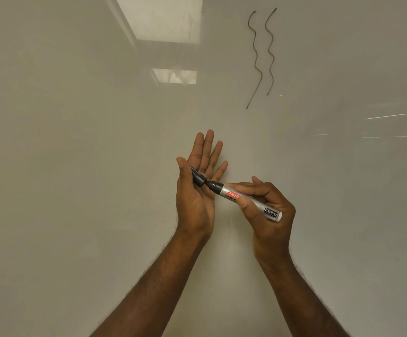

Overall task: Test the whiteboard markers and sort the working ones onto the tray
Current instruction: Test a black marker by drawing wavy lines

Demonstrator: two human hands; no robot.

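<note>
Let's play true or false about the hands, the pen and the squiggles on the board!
1. The right hand holds the marker. True.
2. The cap is fully on the marker. False: it lies in the left hand, just off the tip.
3. Two wavy lines are drawn on the whiteboard. True.
4. The wavy lines are bright red. False: they are dark.
5. The left hand's fingers are curled in a fist. False: they are stretched out.
</note>
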